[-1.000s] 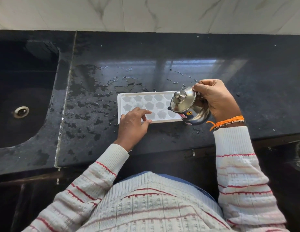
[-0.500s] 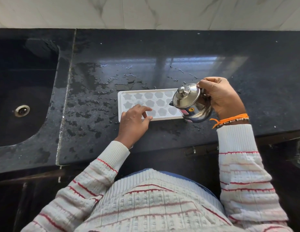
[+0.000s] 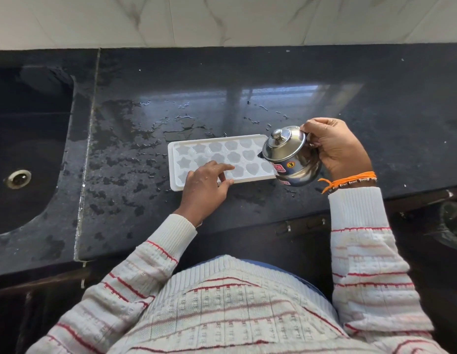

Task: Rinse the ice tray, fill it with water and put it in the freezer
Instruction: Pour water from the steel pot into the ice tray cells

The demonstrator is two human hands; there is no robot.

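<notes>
A white ice tray (image 3: 204,146) with star, flower and heart cells lies flat on the black granite counter (image 3: 247,80). My left hand (image 3: 205,186) rests on the tray's near left part, fingers stretched across the cells and thumb against the near rim. My right hand (image 3: 334,149) grips the handle of a small steel lidded pot (image 3: 288,157), which is tilted left with its spout over the tray's right end. The tray's right edge is hidden behind the pot.
A dark sink (image 3: 25,154) with a metal drain (image 3: 18,178) lies to the left. Water patches (image 3: 135,159) spread over the counter left of and behind the tray. A marble wall (image 3: 222,19) runs along the back. The counter's front edge passes just below my hands.
The pot has stayed over the tray's right end, shifting only slightly. My left hand keeps its place on the tray. The view has moved a little.
</notes>
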